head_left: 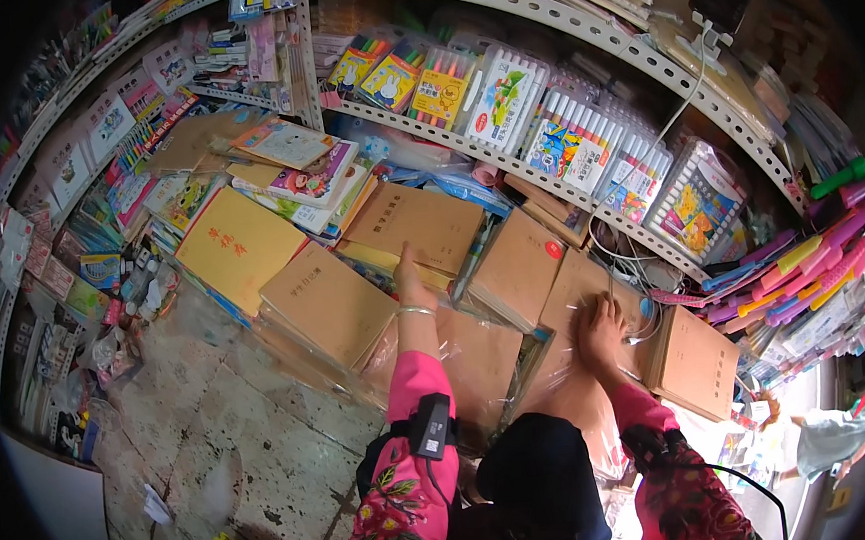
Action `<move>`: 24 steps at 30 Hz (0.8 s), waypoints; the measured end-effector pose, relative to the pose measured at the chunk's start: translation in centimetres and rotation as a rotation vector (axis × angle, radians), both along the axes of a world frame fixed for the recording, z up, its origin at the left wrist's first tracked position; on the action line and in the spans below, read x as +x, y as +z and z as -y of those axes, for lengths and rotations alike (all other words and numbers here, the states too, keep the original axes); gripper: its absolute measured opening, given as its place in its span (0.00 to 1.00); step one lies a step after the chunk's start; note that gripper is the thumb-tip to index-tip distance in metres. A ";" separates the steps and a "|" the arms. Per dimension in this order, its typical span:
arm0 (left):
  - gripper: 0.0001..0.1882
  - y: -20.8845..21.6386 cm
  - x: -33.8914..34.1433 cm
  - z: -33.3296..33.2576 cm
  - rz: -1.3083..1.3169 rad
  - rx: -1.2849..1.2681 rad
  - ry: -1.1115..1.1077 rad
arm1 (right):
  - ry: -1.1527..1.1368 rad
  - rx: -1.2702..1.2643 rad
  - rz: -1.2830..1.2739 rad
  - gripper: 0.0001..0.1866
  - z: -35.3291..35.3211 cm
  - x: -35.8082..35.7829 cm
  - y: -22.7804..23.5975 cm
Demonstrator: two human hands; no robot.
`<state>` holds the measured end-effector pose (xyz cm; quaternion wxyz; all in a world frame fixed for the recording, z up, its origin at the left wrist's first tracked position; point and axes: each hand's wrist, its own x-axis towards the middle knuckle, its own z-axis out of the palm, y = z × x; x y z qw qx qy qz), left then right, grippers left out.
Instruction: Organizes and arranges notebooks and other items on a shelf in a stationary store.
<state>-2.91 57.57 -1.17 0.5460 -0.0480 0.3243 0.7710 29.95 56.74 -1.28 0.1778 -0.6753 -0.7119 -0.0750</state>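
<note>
My left hand (413,283) reaches to the near edge of a stack of brown-covered notebooks (417,221), fingers extended and touching it; part of the hand is turned out of sight. Yellowish paper shows under that stack. Lying with fingers slightly bent, my right hand (601,334) rests on a brown notebook pack (572,285) with clear plastic wrap around it. Between my hands is another brown stack (516,269) with a red round mark. To the left lie a brown stack (327,305) and a yellow-covered one (240,245). A further brown stack (695,364) sits right of my right hand.
Marker sets in clear cases (574,145) line a perforated metal shelf (546,177) behind the notebooks. A white cable (677,112) hangs across it. Colourful pens (813,263) bunch at the right. Picture books (310,173) lie at back left, above a worn tiled floor (203,427).
</note>
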 end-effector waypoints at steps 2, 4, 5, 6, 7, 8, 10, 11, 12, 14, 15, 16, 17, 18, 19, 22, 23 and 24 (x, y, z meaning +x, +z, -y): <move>0.28 -0.8 0.9 -0.9 -0.013 -0.067 0.072 | 0.003 0.003 -0.003 0.24 0.0 0.0 0.0; 0.26 -1.9 1.0 -1.3 -0.002 -0.185 0.138 | 0.007 0.004 -0.001 0.24 0.0 0.0 0.0; 0.27 -2.5 0.9 -1.5 0.012 -0.186 0.119 | 0.005 0.002 0.007 0.23 0.0 0.0 0.0; 0.27 -3.2 0.7 -1.6 0.032 -0.211 0.096 | 0.001 -0.004 0.015 0.23 0.0 0.0 0.0; 0.27 -3.7 0.4 -1.7 0.030 -0.181 0.103 | 0.007 0.005 0.016 0.23 0.0 0.0 -0.1; 0.30 -4.1 0.2 -1.8 0.007 -0.145 0.054 | 0.006 -0.002 0.009 0.23 0.0 0.0 -0.1; 0.33 -4.7 -0.1 -2.2 -0.015 -0.101 0.002 | 0.002 -0.003 0.001 0.23 0.1 -0.1 -0.1; 0.34 -4.7 0.0 -2.6 -0.053 -0.198 0.033 | 0.007 -0.001 -0.004 0.23 0.1 -0.2 0.0; 0.34 -4.8 0.2 -3.1 -0.088 -0.331 0.045 | 0.005 -0.001 -0.015 0.23 0.1 -0.2 0.0; 0.30 -5.0 0.6 -3.7 -0.178 -0.468 0.007 | -0.010 -0.012 0.012 0.25 0.3 -0.2 0.1; 0.26 -5.2 1.0 -4.1 -0.306 -0.629 -0.005 | -0.020 -0.043 0.021 0.26 0.4 -0.2 0.1; 0.23 -5.5 1.2 -4.4 -0.103 -0.338 0.009 | -0.040 -0.066 0.026 0.27 0.4 -0.1 0.1; 0.19 -6.1 1.3 -4.5 -0.119 -0.288 -0.099 | -0.033 -0.057 0.027 0.27 0.4 -0.1 0.0; 0.18 -6.5 1.0 -5.3 -0.188 -0.324 -0.164 | -0.030 -0.048 0.026 0.27 0.4 0.0 0.0; 0.21 -7.2 1.6 -5.2 -0.513 -0.582 -0.269 | -0.026 -0.016 0.021 0.27 0.3 0.1 -0.1; 0.53 -9.0 2.7 -6.4 -0.603 -0.750 -0.115 | -0.016 0.053 -0.004 0.25 0.1 0.3 -0.5; 0.53 -9.7 3.0 -6.4 -0.644 -0.792 -0.095 | 0.018 0.059 -0.016 0.24 0.0 0.3 -0.7; 0.53 -10.1 3.3 -6.7 -0.678 -0.816 -0.096 | 0.008 0.072 -0.022 0.24 0.0 0.4 -0.8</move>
